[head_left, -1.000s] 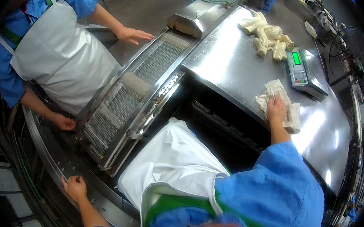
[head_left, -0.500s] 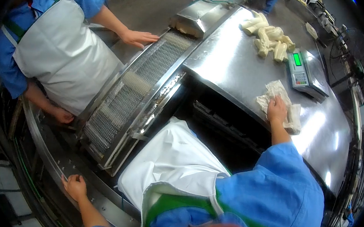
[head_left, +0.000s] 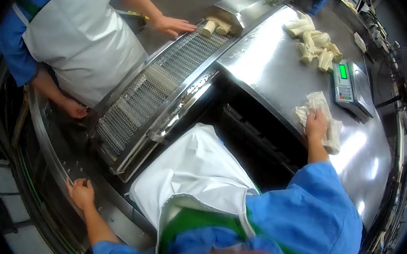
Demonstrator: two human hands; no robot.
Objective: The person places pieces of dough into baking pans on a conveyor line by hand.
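Note:
My right hand lies on a crumpled off-white cloth on the steel table, with its fingers pressed into the fabric. Just beyond the cloth stands a digital scale with a lit green display. A pile of cream-coloured, thick, tube-like pieces is heaped farther back on the same table. At the lower left, my left hand is at a curved metal rim, fingers bent over its edge and thumb apart.
Between the rim and the steel table runs a wire-mesh conveyor, with similar cream pieces under its metal hood. Across it stands a co-worker in a white apron, one hand at the belt's edge.
Cream pieces have come out from under the hood onto the mesh belt. The view has shifted slightly. My right hand stays on the cloth and my left stays at the rim.

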